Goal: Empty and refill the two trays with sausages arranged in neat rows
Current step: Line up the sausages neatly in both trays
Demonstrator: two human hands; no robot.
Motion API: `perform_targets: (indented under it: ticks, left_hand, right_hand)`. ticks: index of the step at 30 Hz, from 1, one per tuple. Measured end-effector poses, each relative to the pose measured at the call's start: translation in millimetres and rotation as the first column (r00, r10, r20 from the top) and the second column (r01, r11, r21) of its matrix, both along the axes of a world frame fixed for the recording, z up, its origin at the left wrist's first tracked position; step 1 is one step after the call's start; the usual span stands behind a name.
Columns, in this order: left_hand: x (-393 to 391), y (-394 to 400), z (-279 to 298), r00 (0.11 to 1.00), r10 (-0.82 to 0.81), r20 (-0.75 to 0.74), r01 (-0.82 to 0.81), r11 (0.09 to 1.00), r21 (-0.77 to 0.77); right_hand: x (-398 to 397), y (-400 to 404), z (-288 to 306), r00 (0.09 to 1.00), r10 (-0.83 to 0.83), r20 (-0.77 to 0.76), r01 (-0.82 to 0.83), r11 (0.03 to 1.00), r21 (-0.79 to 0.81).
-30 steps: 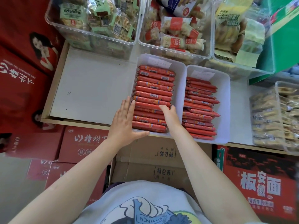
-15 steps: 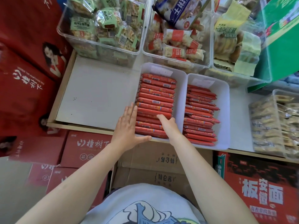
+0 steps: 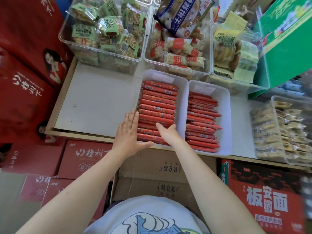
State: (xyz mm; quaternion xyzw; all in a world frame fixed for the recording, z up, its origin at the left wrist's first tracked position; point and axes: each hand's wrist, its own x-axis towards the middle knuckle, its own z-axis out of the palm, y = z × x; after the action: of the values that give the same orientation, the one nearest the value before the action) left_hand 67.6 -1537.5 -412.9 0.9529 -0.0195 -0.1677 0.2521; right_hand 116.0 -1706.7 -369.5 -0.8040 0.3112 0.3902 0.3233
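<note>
Two white trays stand side by side on the shelf, each filled with red sausages in rows. The left tray [image 3: 183, 92] holds a tidy stack of sausages [image 3: 158, 102]; the right tray [image 3: 225, 115] holds a looser stack of sausages [image 3: 202, 119]. My left hand [image 3: 129, 132] lies flat with straight fingers against the left tray's outer left wall, thumb along its front edge. My right hand [image 3: 166, 132] rests on the near sausages inside the left tray, fingers extended over the right ends.
White shelf board [image 3: 101, 102] lies bare left of the trays. Clear bins of wrapped snacks [image 3: 108, 31] stand behind, another bin [image 3: 287, 132] at right, a green box [image 3: 287, 39] far right. Red cartons [image 3: 84, 159] and a brown carton [image 3: 168, 166] sit below the shelf edge.
The view has shifted so the trays sit lower in frame. Both hands stay at the left tray, with the right hand's fingers spread a little more over the sausages.
</note>
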Motion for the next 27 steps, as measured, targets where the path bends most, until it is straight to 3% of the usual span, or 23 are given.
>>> perform_targets:
  ticks: [3, 5, 8, 10, 17, 22, 24, 27]
  left_hand:
    - [0, -1, 2, 1.0, 0.008, 0.005, -0.008, 1.0, 0.03]
    - [2, -1, 5, 1.0, 0.008, 0.009, -0.008, 0.998, 0.061]
    - [-3, -8, 11, 0.998, 0.003, 0.063, -0.01, 0.993, 0.115]
    - [-12, -22, 15, 0.988, -0.027, 0.151, 0.008, 0.992, 0.126]
    - [-1, -119, 24, 0.952, -0.152, 0.266, 0.176, 0.982, -0.067]
    - [23, -180, 11, 0.963, -0.203, 0.177, 0.198, 0.979, 0.046]
    - [21, -188, 2, 0.973, -0.204, 0.109, 0.193, 0.976, 0.097]
    - [19, -192, -3, 0.974, -0.19, 0.122, 0.173, 0.975, 0.137]
  right_hand:
    - [-7, -5, 17, 0.979, 0.199, 0.053, -0.196, 0.979, -0.064]
    - [-18, -15, 30, 0.908, 0.345, 0.238, -0.311, 0.935, -0.168]
    - [-36, -42, 42, 0.793, 0.263, 0.55, -0.214, 0.965, -0.152]
    - [-45, -68, 43, 0.753, 0.192, 0.63, -0.137, 0.981, -0.135]
    - [-61, -172, 11, 0.752, 0.274, 0.6, -0.084, 0.942, -0.324]
    - [-38, -206, 0, 0.838, 0.057, 0.543, 0.02, 0.99, -0.136]
    - [-32, -212, -7, 0.857, 0.066, 0.511, -0.009, 0.993, -0.114]
    - [-23, -219, -17, 0.86, 0.116, 0.497, -0.061, 0.99, -0.125]
